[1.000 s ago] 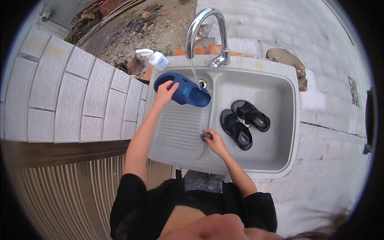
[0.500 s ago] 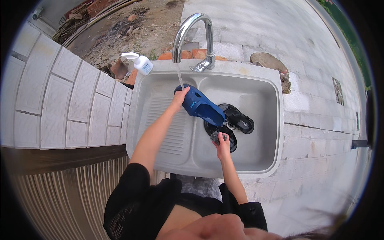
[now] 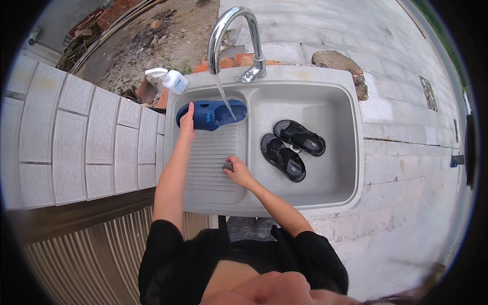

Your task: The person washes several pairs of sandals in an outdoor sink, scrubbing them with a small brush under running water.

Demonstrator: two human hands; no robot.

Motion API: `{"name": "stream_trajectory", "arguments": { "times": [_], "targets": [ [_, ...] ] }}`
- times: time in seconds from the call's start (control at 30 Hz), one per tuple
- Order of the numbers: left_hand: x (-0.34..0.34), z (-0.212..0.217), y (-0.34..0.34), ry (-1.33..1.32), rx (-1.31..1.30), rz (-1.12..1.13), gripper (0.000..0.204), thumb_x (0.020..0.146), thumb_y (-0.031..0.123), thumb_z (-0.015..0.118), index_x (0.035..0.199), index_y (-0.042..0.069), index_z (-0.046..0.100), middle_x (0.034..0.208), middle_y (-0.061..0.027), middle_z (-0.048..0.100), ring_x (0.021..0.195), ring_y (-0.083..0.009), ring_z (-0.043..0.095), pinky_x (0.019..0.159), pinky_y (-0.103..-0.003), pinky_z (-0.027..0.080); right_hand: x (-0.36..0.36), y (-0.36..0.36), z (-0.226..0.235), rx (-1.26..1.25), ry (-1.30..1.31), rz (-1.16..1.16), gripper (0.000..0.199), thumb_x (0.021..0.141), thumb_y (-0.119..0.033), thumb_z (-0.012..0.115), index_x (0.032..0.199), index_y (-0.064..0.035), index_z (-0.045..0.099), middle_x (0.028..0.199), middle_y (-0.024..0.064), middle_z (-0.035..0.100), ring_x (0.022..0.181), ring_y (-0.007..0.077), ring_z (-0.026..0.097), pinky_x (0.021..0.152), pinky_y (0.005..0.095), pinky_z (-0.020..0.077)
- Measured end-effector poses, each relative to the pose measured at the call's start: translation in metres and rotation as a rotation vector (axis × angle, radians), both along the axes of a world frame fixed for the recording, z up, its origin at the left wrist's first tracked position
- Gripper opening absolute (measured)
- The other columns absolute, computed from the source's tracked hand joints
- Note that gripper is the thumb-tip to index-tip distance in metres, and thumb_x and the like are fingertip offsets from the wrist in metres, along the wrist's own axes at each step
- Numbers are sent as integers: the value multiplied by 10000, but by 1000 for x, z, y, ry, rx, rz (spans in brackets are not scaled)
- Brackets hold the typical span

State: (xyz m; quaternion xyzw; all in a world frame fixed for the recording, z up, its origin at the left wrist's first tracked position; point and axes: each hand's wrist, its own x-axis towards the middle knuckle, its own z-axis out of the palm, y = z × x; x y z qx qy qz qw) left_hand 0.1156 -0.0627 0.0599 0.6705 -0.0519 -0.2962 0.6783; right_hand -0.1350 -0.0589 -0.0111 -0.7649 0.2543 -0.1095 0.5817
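Your left hand (image 3: 187,116) grips the blue sandal (image 3: 211,114), its long axis pointing right; your right hand (image 3: 238,173), nearer you, closes on a small scrubber (image 3: 228,165).

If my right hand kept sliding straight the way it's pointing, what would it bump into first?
Your right hand points up the ribbed washboard, so it would probably reach the blue slipper under the running water first, though depth is hard to judge.

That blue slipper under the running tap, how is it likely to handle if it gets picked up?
The blue slipper looks like moulded foam, so probably light and fairly stiff. Water from the tap runs over it, so it is likely slippery. The left hand grips its heel end only.
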Motion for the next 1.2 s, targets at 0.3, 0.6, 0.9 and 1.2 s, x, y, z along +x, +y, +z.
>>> {"name": "stream_trajectory", "arguments": {
  "times": [0.3, 0.6, 0.9, 1.2],
  "targets": [
    [-21, 30, 22, 143, 90, -102, 458, 878, 406, 548, 1054, -16, 588, 1018, -99, 636, 908, -175, 610, 828, -308, 466, -8, -32, 48, -204, -43, -173, 703, 760, -321, 683, 1305, -25, 352, 1173, 206, 499, 1117, 357, 414, 960, 425, 326],
    [-166, -5, -52, 496, -45, -358, 490, 910, 446, 461, 1149, 22, 515, 1071, -108, 605, 940, -217, 601, 850, -363, 472, -63, -106, 64, -54, 98, -372, 353, 787, -260, 658, 1075, -71, 584, 987, 127, 627, 965, 273, 569, 850, 393, 390],
    [-187, 2, -6, -827, 451, -838, 419, 802, 177, 637, 1203, 149, 517, 1193, -151, 503, 1087, -289, 484, 930, -365, 384, -92, -312, 107, -259, 414, -752, 499, 794, -376, 637, 1127, -18, 539, 1080, 164, 607, 1050, 347, 546, 886, 563, 328],
    [-186, -39, 78, -728, 666, -774, 426, 690, 129, 717, 1089, 142, 571, 1120, -96, 505, 1045, -317, 459, 905, -379, 391, -120, -458, 38, -411, 285, -812, 554, 794, -341, 629, 1230, -53, 445, 1162, 158, 566, 1107, 358, 511, 925, 530, 346]
  ]
}}
